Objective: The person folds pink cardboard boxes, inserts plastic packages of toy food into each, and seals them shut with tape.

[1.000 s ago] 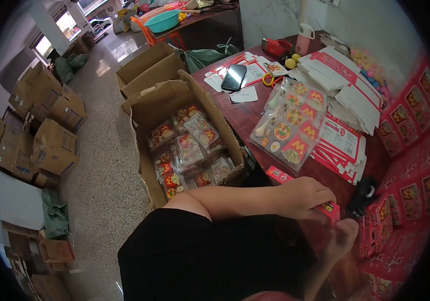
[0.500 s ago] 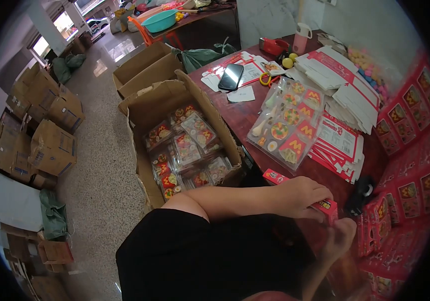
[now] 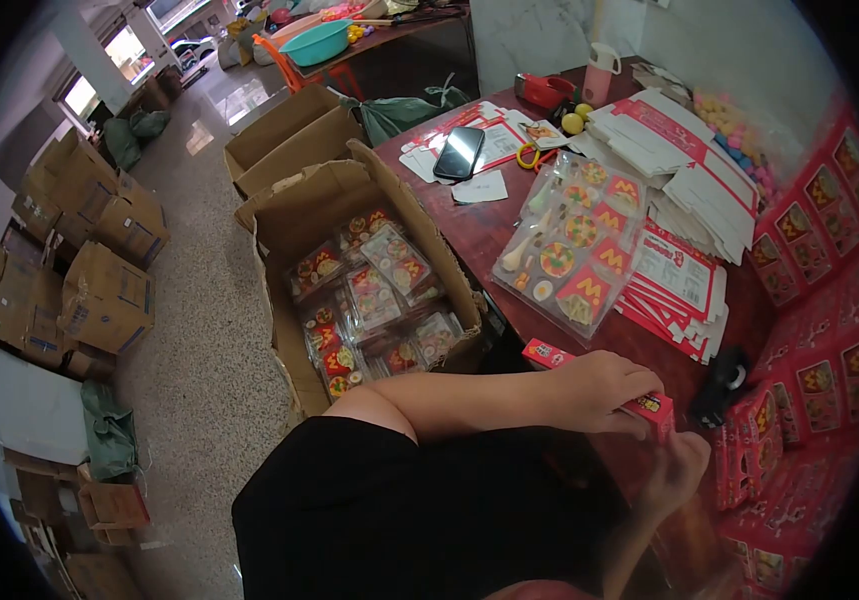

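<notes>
A narrow red printed box [image 3: 649, 404] lies across the near edge of the table, its far end poking out beyond my left forearm. My left hand [image 3: 614, 392] is closed over the middle of the box from above. At the near end, the bent fingers of my right hand [image 3: 682, 468] press on the box's end; they are partly blurred. Just beyond the box are clear plastic packs of toy food [image 3: 581, 250], with fries and pizza pieces. A black object [image 3: 717, 388], perhaps a tape dispenser, sits right of my hands.
An open carton [image 3: 369, 180] of similar toy packs stands left of the table. On the table are a phone [image 3: 459, 153], yellow-handled scissors [image 3: 529, 156], flat red-and-white box blanks [image 3: 684, 150] and a pink bottle [image 3: 602, 75]. Stacked red printed boxes [image 3: 814, 385] line the right side.
My right hand has shifted slightly up against the box's near end. My left hand keeps its hold, and the box stays in place.
</notes>
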A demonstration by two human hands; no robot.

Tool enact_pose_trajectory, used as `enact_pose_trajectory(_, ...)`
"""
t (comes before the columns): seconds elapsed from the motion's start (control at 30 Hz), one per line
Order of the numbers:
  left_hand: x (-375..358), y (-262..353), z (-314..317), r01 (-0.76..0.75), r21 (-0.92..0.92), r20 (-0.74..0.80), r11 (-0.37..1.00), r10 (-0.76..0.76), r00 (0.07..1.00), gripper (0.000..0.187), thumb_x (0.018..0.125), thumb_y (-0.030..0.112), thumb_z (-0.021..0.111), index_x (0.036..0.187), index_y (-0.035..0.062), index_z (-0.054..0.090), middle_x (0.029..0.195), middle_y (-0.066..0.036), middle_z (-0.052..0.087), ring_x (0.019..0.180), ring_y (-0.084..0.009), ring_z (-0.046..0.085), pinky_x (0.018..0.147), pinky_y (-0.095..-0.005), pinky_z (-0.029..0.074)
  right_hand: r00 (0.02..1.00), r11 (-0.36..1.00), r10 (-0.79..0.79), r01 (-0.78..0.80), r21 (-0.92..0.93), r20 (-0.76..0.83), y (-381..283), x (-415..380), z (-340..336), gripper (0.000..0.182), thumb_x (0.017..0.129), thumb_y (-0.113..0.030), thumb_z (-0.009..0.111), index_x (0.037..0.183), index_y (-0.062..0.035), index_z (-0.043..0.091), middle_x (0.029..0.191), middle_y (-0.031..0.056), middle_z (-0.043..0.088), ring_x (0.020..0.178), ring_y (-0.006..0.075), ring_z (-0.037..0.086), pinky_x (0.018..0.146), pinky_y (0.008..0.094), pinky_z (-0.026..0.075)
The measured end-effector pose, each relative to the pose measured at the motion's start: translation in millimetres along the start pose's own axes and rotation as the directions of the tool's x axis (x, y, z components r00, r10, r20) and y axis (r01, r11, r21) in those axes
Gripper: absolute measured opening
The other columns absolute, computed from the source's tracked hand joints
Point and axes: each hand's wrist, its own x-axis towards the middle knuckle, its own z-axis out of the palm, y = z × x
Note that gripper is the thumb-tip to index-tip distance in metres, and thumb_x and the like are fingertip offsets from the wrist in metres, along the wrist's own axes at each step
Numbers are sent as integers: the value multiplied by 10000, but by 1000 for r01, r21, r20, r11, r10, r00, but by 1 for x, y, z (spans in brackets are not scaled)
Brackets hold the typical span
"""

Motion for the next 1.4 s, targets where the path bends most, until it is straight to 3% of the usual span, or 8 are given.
enact_pose_trajectory(0.1,0,1,-1,-8,9,-8,1000,9,1000,455,676,285,752,992,25,551,844,-128,606,773,-325,597,673,-383,483,1000,999,0,0,37,-21,2,-2,1,168,729,8,631,892,-23,599,898,99,524,838,224,507,748,317,415)
enact_pose_trajectory(0.2,0,2,-4,-4,18,19,1000,3,1000,451,679,285,748,994,29,554,849,-122,606,778,-320,597,680,-381,483,998,995,-8,2,98,56,-2,3,-6,148,733,-43,652,870,-19,602,883,97,528,833,215,509,746,310,412)
enact_pose_trajectory(0.4,-1,0,-6,-82,98,65,992,76,995,423,695,289,733,995,52,553,906,-87,599,824,-293,594,716,-373,480,978,964,175,-195,181,116,3,2,-12,190,705,-95,697,845,-17,595,846,90,526,812,211,505,743,299,409)
enact_pose_trajectory(0.7,1,4,-3,-115,89,28,989,113,993,410,695,279,732,986,58,547,872,-75,592,798,-277,597,709,-368,476,999,987,26,-31,158,30,4,4,-5,190,657,16,670,811,-31,568,805,73,505,777,204,494,705,288,400)
enact_pose_trajectory(0.9,3,5,-3,-126,79,49,989,122,991,407,694,268,733,988,55,548,866,-83,593,799,-284,598,701,-373,477,998,990,11,-20,143,59,2,2,-8,179,669,36,639,812,-36,557,801,77,503,769,209,490,697,295,399)
enact_pose_trajectory(1.0,4,4,0,-105,62,36,993,103,994,408,694,264,733,990,50,550,867,-94,598,802,-293,598,698,-377,478,998,994,-31,37,103,-63,2,0,-3,173,678,41,621,820,-37,559,801,80,506,769,214,491,691,304,401)
enact_pose_trajectory(1.4,4,3,2,-76,9,21,997,76,997,419,679,260,746,986,43,561,869,-103,606,781,-305,601,679,-379,482,999,997,-49,50,59,-23,-1,6,-5,148,701,12,632,817,-47,562,783,82,507,746,212,493,677,295,399)
